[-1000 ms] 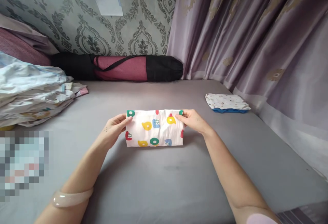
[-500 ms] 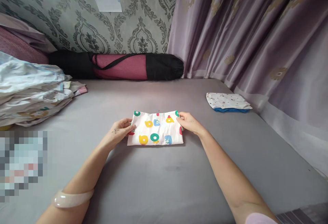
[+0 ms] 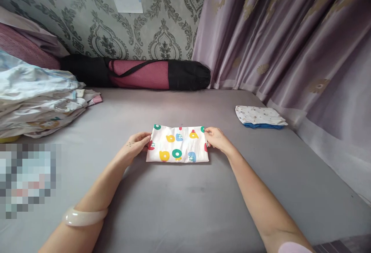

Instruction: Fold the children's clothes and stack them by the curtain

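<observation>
Pinches the folded printed cloth [image 3: 185, 145] on the grey sheet [image 3: 185, 206] at its nine-o'clock edge with the left hand [image 3: 138, 144] and near its two-o'clock corner with the right hand [image 3: 217, 138], black-and-pink bag [image 3: 142, 76] towards eleven, folded stack [image 3: 259, 116] between two and three.

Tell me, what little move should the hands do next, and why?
Perhaps the left hand and right hand should gently pull the white, rectangular folded fabric with colourful prints taut: they're at its opposite side edges, and its far edge dips slightly.
</observation>
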Available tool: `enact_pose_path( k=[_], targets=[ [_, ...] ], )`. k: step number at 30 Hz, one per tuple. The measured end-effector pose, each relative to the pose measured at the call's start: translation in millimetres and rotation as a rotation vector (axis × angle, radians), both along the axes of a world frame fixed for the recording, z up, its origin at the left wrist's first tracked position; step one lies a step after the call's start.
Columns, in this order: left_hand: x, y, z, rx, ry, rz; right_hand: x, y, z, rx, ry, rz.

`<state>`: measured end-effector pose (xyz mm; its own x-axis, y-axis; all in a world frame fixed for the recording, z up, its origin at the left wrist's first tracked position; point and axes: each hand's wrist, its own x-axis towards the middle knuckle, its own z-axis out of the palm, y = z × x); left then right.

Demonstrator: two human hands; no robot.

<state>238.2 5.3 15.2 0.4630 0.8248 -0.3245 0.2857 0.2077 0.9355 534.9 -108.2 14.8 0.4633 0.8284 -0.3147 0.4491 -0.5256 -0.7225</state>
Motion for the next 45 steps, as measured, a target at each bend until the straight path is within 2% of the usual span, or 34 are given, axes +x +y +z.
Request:
enact_pose_path(
  k=[5,10,13,16,19,21,22,25,26,28,31,33,35,38,45],
  targets=[
    [-8,9,-7.7,-0.062,-0.09,-0.038,4,-5,12.1,0.022,0.236,0.073],
    [-8,13,-12.3,-0.013,-0.123,0.052,5,-5,13.2,0.037,0.294,0.084],
    [-6,10,-9.9,0.021,-0.096,0.071,6,-3,4.0,-0.014,0.157,0.058],
    [-3,5,-4.2,0.037,-0.061,0.046,10,-2,-5.7,-0.08,-0.054,0.092],
    [-1,3,-2.2,0.059,-0.031,0.009,13,-4,-6.5,-0.11,-0.194,0.133],
    [-1,4,-5.6,0.151,0.038,0.008,12,-6,-0.5,-0.117,-0.309,0.12],
    [-1,5,-8.3,0.249,0.107,0.038,10,-8,3.8,-0.108,-0.384,0.107],
    [0,6,-17.1,0.686,0.341,0.162,-4,-12,16.6,-0.031,-0.597,0.074],
    [1,5,-19.5,0.82,0.381,0.153,-11,-12,19.3,0.007,-0.636,0.083],
    [8,0,-23.3,0.999,0.38,0.02,-28,-11,20.6,0.09,-0.669,0.152],
    [27,-13,-28.8,1.133,0.351,-0.265,-59,-3,12.9,0.202,-0.701,0.374],
    [40,-21,-32.9,1.19,0.389,-0.359,-80,4,4.9,0.234,-0.745,0.511],
    [50,-25,-36.9,1.209,0.466,-0.382,-98,11,-2.6,0.227,-0.764,0.579],
    [56,-25,-41.5,1.175,0.594,-0.371,-115,19,-10.9,0.198,-0.758,0.589],
    [50,-22,-45.2,1.147,0.773,-0.368,-121,22,-25.4,0.179,-0.682,0.574]
  ],
)
